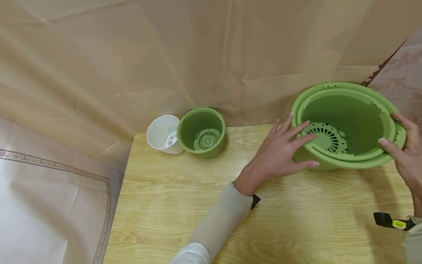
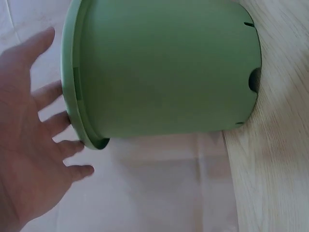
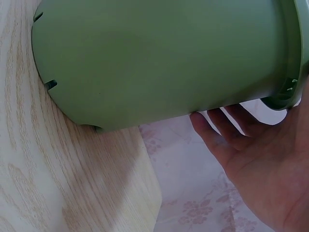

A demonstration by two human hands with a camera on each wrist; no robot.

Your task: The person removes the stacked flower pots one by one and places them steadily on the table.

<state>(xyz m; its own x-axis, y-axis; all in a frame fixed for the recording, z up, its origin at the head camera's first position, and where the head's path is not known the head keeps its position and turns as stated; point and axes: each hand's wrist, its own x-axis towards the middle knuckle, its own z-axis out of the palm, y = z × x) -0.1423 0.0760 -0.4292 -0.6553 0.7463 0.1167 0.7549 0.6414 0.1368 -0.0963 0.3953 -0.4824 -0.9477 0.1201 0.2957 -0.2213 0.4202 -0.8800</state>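
Note:
A large green plastic flower pot [image 1: 359, 124] with a slotted bottom stands on the right of the table, and a second rim shows just inside its outer rim. My right hand [image 1: 407, 146] grips its right rim, thumb over the inner edge. In the right wrist view, the fingers [image 3: 217, 137] lie against the outside wall below the rim. My left hand [image 1: 277, 152] is at the left rim with its fingers spread. The left wrist view shows those fingertips at the rim, with the palm [image 2: 26, 159] away from the pot.
A smaller green pot [image 1: 219, 145] and a white pot [image 1: 156, 134] stand side by side at the table's back left. The wooden table [image 1: 171, 205] borders a beige cloth [image 1: 197, 55] at the back. A patterned cloth [image 1: 400, 69] lies beyond the right edge.

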